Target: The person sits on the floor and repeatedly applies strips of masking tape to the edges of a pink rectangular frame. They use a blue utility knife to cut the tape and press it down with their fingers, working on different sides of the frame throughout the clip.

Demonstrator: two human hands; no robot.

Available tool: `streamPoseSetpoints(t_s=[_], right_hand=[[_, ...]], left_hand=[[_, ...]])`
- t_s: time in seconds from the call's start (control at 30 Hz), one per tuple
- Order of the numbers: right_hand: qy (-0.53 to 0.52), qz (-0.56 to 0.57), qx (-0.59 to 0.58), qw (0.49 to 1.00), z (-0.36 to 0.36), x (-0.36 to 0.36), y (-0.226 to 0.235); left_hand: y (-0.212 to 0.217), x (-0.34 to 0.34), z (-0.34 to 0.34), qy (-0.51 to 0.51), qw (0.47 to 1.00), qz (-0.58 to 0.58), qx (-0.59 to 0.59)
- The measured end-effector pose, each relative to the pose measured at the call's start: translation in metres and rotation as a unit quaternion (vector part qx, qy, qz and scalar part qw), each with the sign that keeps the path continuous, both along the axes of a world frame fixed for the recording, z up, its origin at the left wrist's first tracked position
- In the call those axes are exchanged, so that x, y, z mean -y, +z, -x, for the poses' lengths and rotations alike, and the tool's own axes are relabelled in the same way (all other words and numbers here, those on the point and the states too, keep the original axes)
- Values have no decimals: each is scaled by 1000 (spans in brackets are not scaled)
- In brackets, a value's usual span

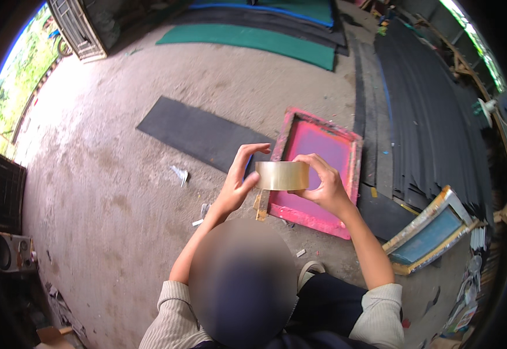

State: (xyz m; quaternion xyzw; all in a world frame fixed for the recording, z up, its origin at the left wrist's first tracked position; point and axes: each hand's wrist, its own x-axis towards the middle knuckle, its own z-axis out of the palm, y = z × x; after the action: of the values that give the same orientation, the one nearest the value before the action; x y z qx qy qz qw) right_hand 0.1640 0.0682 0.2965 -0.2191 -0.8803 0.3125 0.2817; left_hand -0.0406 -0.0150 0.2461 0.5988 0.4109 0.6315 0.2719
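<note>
Bare floor left — pink frame [317,168] right

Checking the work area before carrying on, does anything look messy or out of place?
Small scraps of paper or tape lie scattered on the concrete floor. The pink screen frame lies askew, its wood smeared with paint. The tape roll looks intact between both hands.

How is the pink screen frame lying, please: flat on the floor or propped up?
Flat: the pink screen frame lies on the concrete floor, beyond the tape roll.

Clear tape roll [282,175], glossy yellowish, held on edge in mid-air between both hands, above pink-stained screen frame [317,171] lying on floor.
</note>
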Motion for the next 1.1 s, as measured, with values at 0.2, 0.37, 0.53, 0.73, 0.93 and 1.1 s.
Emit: streamPoseSetpoints(t_s=[0.2,0.37,0.53,0.73,0.93,1.1], right_hand=[[-26,-196,35,980,-72,39,103],[-59,-206,19,977,-124,72,133],[-72,-189,-16,979,-152,95,133],[-78,-128,-50,987,-158,105,110],[-81,16,-88,993,-157,89,74],[-148,-8,-111,983,-144,76,53]], left_hand=[[120,29,-53,-74,965,-9,-253],[150,47,-93,-96,950,-87,-284],[168,62,-116,-106,938,-130,-303],[182,66,-126,-136,942,-82,-294],[153,32,-134,-198,963,20,-184],[114,15,-147,-92,976,135,-142]])
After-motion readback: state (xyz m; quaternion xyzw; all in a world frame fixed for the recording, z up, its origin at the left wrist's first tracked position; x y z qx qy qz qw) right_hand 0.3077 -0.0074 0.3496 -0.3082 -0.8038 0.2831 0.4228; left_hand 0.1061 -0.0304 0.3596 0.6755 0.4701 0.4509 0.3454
